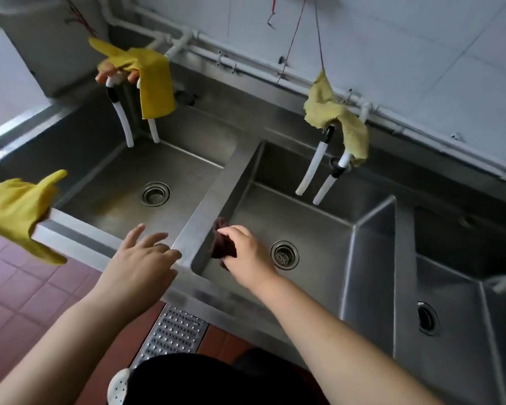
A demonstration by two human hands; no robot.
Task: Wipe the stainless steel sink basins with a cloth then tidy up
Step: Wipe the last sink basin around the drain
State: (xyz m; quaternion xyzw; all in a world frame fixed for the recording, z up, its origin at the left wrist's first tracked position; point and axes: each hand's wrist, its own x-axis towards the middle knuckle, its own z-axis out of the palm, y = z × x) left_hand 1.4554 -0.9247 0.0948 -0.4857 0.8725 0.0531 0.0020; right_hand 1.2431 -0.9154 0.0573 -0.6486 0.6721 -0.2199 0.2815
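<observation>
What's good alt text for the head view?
The right hand presses a dark red cloth against the middle sink basin's left wall, while the open left hand rests on the divider. Yellow cloths hang over the taps.

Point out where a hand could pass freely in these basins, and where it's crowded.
Free: the left basin floor around its drain, and the middle basin floor behind its drain. Crowded: the back walls, where white hoses and yellow cloths hang, and the divider corner, where the right hand holds a dark cloth.

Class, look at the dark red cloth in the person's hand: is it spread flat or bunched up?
Bunched up. The dark red cloth sits crumpled in the right hand, pressed against the middle steel basin's left wall.
</observation>
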